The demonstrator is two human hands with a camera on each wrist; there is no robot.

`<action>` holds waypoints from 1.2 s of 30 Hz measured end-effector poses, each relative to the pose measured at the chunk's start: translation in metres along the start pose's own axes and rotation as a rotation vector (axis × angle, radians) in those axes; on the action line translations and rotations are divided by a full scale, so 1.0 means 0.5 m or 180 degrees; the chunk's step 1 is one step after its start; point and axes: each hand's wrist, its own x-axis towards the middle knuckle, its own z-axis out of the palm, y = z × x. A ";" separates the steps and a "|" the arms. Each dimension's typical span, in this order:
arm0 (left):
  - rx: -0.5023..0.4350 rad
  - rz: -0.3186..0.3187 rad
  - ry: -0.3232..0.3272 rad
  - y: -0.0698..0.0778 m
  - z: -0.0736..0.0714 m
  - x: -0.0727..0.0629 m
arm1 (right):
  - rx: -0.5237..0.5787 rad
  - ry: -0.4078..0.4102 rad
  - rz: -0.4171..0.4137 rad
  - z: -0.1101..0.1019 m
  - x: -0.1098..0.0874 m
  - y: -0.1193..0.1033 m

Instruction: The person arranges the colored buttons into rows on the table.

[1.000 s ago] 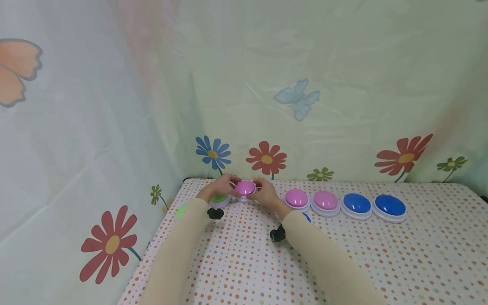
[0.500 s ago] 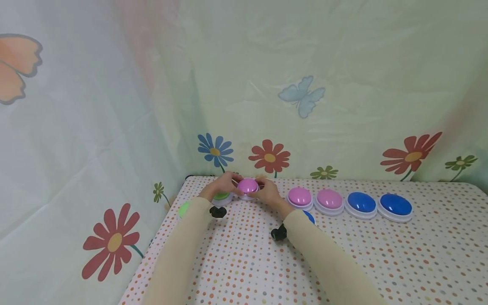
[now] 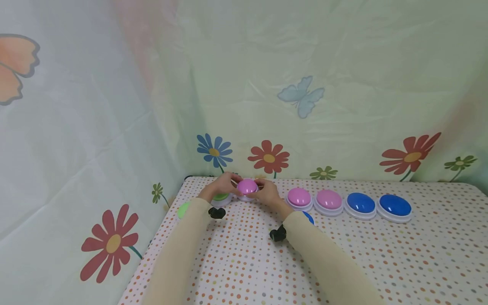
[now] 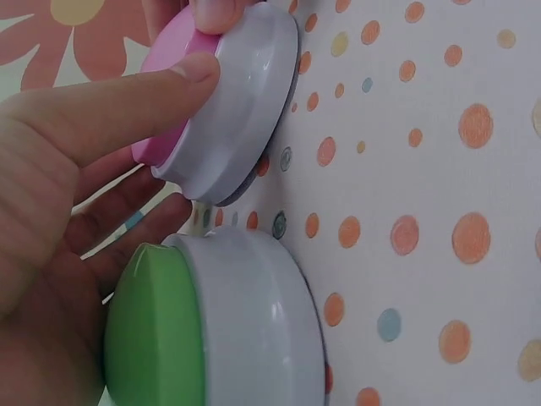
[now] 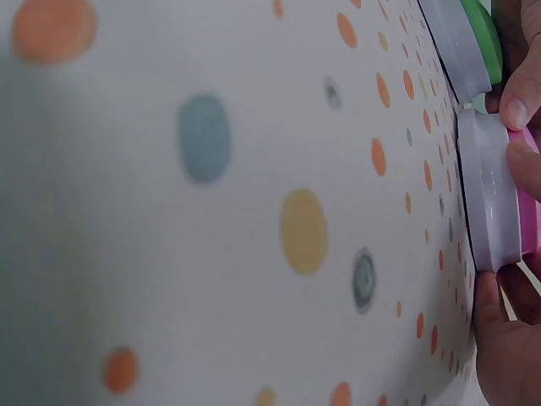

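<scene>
A round push button with a pink dome (image 3: 247, 186) and a white base (image 5: 490, 194) stands at the back left of the table, gripped from both sides. My left hand (image 3: 224, 185) holds its left side, thumb (image 4: 199, 72) at the front and fingers reaching round behind. From the other side my right hand (image 3: 268, 193) grips it, the thumb near the dome's front edge. Just left of it is a green push button (image 4: 156, 330), partly hidden by my left hand in the head view. The pink button's base lies close against the dotted cloth.
Another green button (image 3: 183, 209) peeks out beside the left sleeve. To the right runs a row of two pink buttons (image 3: 299, 197) and two blue buttons (image 3: 360, 203). One more blue button (image 3: 308, 217) is mostly covered by the right sleeve. A flowered curtain (image 3: 244, 84) hangs behind.
The head view has shifted slightly. Both hands stay on the pink push button, which keeps about the same place beside the green one.
</scene>
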 end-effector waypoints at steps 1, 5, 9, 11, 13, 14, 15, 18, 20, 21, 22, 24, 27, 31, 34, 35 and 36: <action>0.0015 0.0003 0.0000 0.000 -0.001 -0.001 | 0.0007 0.0003 0.0000 0.000 -0.001 -0.002; 0.0007 0.0065 0.0009 0.008 -0.005 -0.006 | 0.0019 0.0011 -0.0067 -0.009 -0.003 -0.007; -0.0046 0.0218 0.0052 0.026 -0.009 -0.009 | 0.0062 -0.0028 -0.0155 -0.027 -0.009 -0.018; -0.0068 0.0323 0.0058 0.034 -0.008 -0.012 | 0.0056 -0.0038 -0.0152 -0.037 -0.016 -0.025; -0.0067 0.0414 0.0055 0.042 -0.003 -0.016 | 0.0048 -0.0031 -0.0137 -0.046 -0.023 -0.027; -0.0064 0.0443 0.0044 0.046 0.000 -0.018 | 0.0021 -0.0030 -0.0139 -0.051 -0.027 -0.028; -0.0062 0.0467 0.0034 0.049 0.003 -0.020 | -0.0007 -0.0033 -0.0138 -0.056 -0.032 -0.029; -0.0028 0.0503 0.0053 0.062 0.011 -0.027 | -0.0074 -0.0055 -0.0122 -0.070 -0.045 -0.033; -0.0018 0.0542 0.0082 0.071 0.013 -0.031 | -0.0100 -0.0064 -0.0166 -0.079 -0.053 -0.036; -0.0019 0.0565 0.0094 0.075 0.014 -0.033 | -0.0095 -0.0051 -0.0176 -0.083 -0.057 -0.037; -0.0015 0.0593 0.0105 0.081 0.015 -0.035 | -0.0104 -0.0029 -0.0199 -0.087 -0.060 -0.038; -0.0018 0.0649 0.0122 0.089 0.016 -0.038 | -0.0098 0.0017 -0.0272 -0.096 -0.068 -0.040; -0.0045 0.0714 0.0136 0.101 0.021 -0.045 | -0.0064 0.0076 -0.0361 -0.107 -0.080 -0.042; -0.0110 0.0792 0.0182 0.114 0.029 -0.056 | 0.0029 0.0060 -0.0446 -0.121 -0.094 -0.047; -0.0143 0.0857 0.0243 0.121 0.036 -0.066 | 0.0062 0.0009 -0.0475 -0.132 -0.103 -0.052; -0.0155 0.0884 0.0267 0.122 0.038 -0.069 | 0.0069 -0.0004 -0.0455 -0.135 -0.106 -0.055; -0.0164 0.0908 0.0290 0.125 0.041 -0.073 | 0.0056 -0.0016 -0.0441 -0.139 -0.110 -0.058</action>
